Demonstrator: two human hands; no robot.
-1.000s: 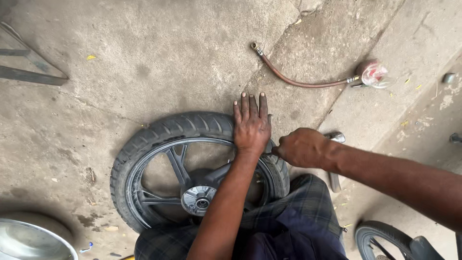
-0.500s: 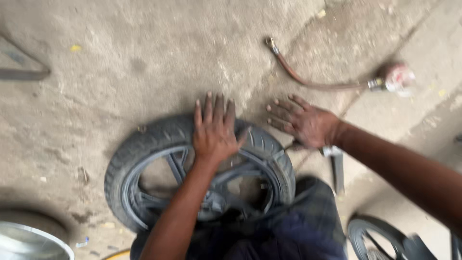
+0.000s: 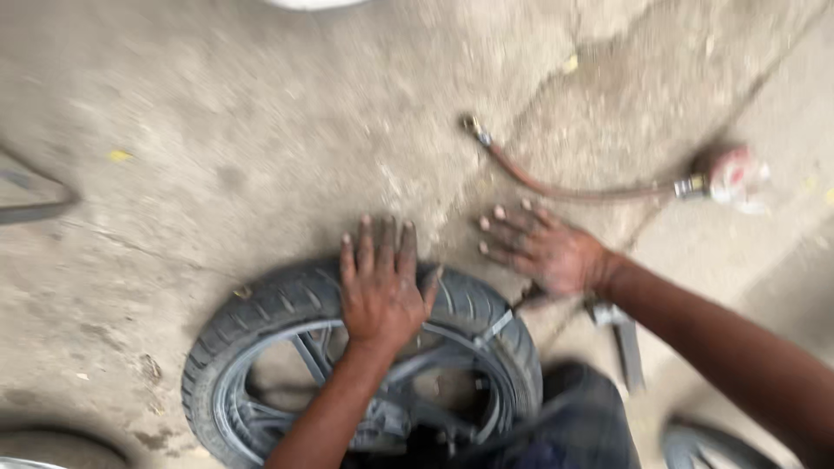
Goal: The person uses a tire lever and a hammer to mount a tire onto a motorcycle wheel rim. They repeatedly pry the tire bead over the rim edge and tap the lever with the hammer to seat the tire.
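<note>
A black motorcycle tyre (image 3: 261, 313) on a spoked alloy wheel (image 3: 304, 365) lies flat on the concrete floor in front of me. My left hand (image 3: 378, 287) presses flat on the tyre's far rim, fingers together and holding nothing. My right hand (image 3: 543, 247) hovers just beyond the tyre's right side with fingers spread and empty. A metal tool (image 3: 625, 343) lies on the floor under my right wrist. The picture is blurred by motion.
A brown air hose (image 3: 556, 187) with a metal tip runs across the floor to a reddish fitting (image 3: 734, 174) at the right. Part of another tyre (image 3: 704, 447) shows at the bottom right. A dark metal bar (image 3: 35, 204) lies at the left edge.
My right hand has let go of the tool at the tyre's edge and lifted away with fingers spread. My left hand has shifted left along the tyre. The view has tilted.
</note>
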